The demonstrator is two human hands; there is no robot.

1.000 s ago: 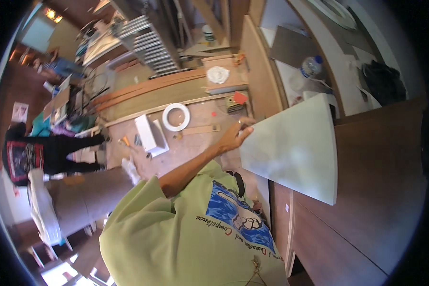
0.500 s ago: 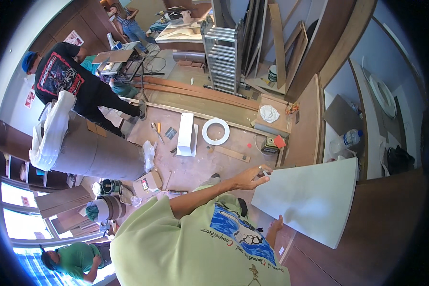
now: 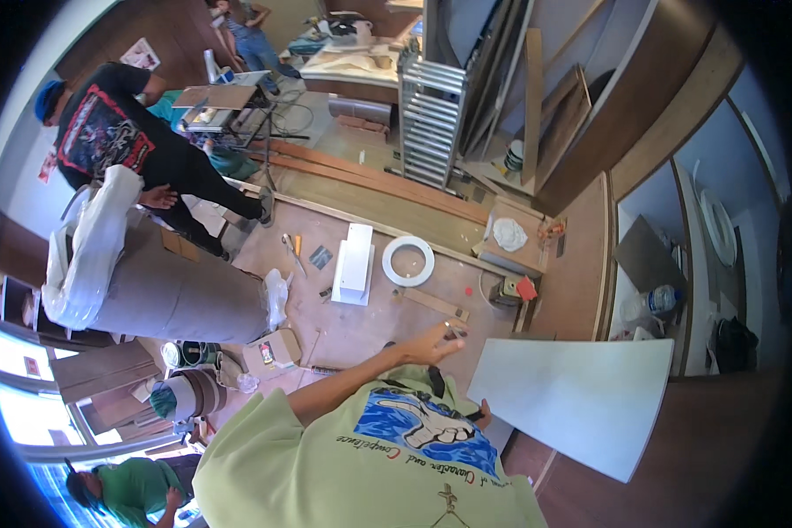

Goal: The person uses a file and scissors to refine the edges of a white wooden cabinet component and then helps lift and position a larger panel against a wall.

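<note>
A large white panel stands out at the right, its near left corner beside my body. My right hand is at that corner, against the panel's lower edge; my shirt covers most of it and its fingers are hidden. My left hand is held out left of the panel, apart from it. Its fingers are curled in around something small and pale that is too small to name. Beyond it on the floor lie a flat wooden strip, a white ring and a white box-shaped piece.
A large wrapped roll stands at the left, with a person in black behind it. Another person in green is at the lower left. A folded ladder leans at the back. Shelves with a water bottle line the right.
My left hand has drawn back from the panel's edge, toward the left. My right hand sits closer to the panel's near left corner and is more hidden. The view has shifted slightly.
</note>
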